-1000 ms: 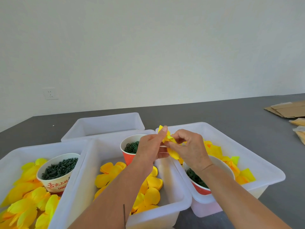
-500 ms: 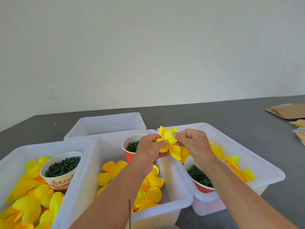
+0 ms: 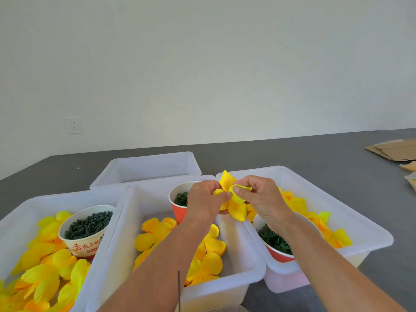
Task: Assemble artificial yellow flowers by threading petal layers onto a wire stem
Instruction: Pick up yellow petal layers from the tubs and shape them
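Plain white wall behind, dark grey tabletop [image 3: 315, 167] below, crowded with white plastic bins [image 3: 238, 262]. Held up over the gap between the middle and right bins: a cluster of yellow petal layers [image 3: 235, 208], pinched from both sides. Left hand [image 3: 206, 202] curled round the cluster's left edge, thumb and forefinger closed on it. Right hand [image 3: 262, 199] likewise closed, fingertips nipping a folded upper petal. Both hands equally near, meeting at the cluster's centre. Thin dark wire stem [image 3: 179, 289] rising upright at the near edge, directly below the left forearm; probably running up behind that arm to the petals, long axis near vertical, but the upper length hidden, so hard to confirm. Likely next: slide the layer down along that axis. Loose petals [image 3: 209, 248] in the middle bin, green parts in a red paper cup [image 3: 180, 212] just left of the hands. Hole in the petals not visible.
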A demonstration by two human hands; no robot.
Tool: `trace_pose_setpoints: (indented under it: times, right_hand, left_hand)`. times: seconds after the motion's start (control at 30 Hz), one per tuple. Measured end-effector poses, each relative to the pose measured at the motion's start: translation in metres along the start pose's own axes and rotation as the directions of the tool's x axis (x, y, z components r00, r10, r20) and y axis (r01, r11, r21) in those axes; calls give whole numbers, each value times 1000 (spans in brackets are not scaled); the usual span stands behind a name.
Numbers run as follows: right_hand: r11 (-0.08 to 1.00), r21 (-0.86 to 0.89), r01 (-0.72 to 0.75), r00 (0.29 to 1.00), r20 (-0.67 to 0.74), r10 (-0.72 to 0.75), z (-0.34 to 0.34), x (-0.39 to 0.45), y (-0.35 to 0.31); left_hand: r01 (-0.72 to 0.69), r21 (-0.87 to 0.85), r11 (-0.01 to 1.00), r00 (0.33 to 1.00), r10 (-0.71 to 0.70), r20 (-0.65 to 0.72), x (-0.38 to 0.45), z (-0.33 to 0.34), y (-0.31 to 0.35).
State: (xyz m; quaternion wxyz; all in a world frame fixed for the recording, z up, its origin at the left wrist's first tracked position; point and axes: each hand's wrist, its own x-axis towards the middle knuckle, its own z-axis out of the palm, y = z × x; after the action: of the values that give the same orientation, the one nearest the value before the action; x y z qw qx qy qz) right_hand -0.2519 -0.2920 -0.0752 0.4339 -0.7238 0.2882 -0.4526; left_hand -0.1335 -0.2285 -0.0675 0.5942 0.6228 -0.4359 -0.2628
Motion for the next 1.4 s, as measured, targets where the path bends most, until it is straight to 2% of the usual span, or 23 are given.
trace_pose_setpoints:
  times: [0.23, 0.4, 0.53, 0.63, 0.83, 0.9, 1.13, 1.23, 1.3, 1.4]
  right_hand:
    - [972, 165, -167, 980, -82, 182, -3, 7, 4]
    - [977, 140, -162, 983, -67, 172, -2, 6, 5]
    - [987, 93, -131, 991, 18, 130, -2, 2, 2]
    - [996, 3, -89, 994, 60, 88, -1, -1, 0]
    - [996, -85, -11, 999, 49, 16, 2, -3, -3]
    - [996, -93, -2, 999, 35, 5, 1, -4, -3]
    - [957, -286, 52, 997, -37, -65, 2, 0, 1]
    - [923, -374, 95, 993, -31, -115, 4, -1, 2]
    - [868, -470, 162, 979, -33, -201, 6, -2, 1]
    - [777, -602, 183, 962, -55, -269, 9, -2, 2]
  left_hand:
    - [73, -62, 995, 997, -75, -35, 4, 0, 1]
    - [82, -13, 997, 995, -83, -56, 4, -1, -1]
    - [25, 53, 998, 998, -22, -65, 5, -1, -1]
    - [-18, 124, 992, 996, 28, -80, 4, -1, 0]
    - [-145, 309, 940, 983, 172, -64, 1, 0, 0]
    - [-176, 296, 939, 979, 198, -49, 0, 1, 1]
    - [-178, 274, 945, 981, 194, -31, 0, 2, 1]
    - [-180, 286, 941, 980, 196, -29, 0, 3, 1]
    - [-185, 294, 938, 979, 201, -25, 0, 4, 1]
    - [-215, 402, 890, 970, 242, -15, 0, 6, 1]
